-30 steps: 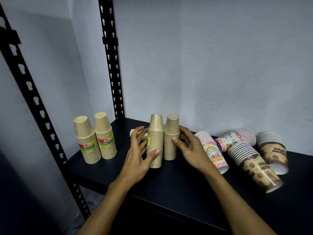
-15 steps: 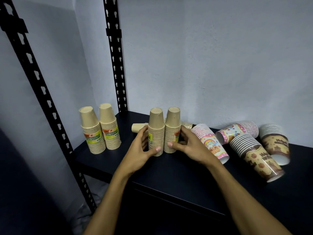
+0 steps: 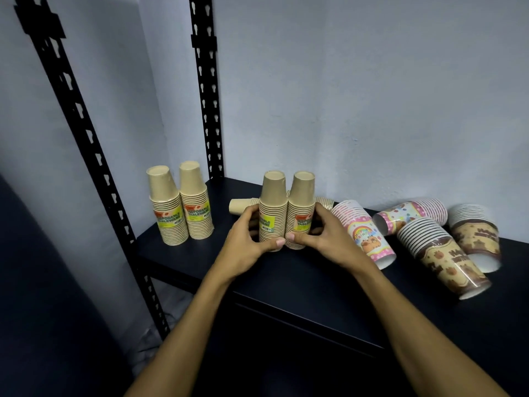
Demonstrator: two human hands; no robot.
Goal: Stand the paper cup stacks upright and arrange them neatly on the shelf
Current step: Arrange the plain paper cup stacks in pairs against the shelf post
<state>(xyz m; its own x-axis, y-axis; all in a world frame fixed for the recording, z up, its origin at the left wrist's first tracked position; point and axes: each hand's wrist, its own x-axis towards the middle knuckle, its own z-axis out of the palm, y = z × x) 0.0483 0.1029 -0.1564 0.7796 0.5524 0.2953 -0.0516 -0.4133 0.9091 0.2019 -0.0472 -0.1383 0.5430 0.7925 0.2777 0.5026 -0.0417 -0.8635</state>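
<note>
A: Paper cup stacks (image 3: 287,210)?
B: Two tan ones upright, touching, frame centre on the shelf (image 3: 300,270). Left hand (image 3: 246,242) and right hand (image 3: 326,239) curl around them.
A: Changed?
B: Thumbs now nearly meet.

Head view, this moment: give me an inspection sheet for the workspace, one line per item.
Surface: dark shelf, stacks standing and lying on it.
Job's things: two plain stacks upright at left; middle pair upright, side by side; another plain stack lies behind them; pink stack, second pink stack and two brown stacks lie on their sides at right.
Clutter: nothing seen.
Hands: left hand grips the left stack of the middle pair; right hand grips the right one.
Cables: nothing seen.
Surroundings: black slotted posts, pale wall.
</note>
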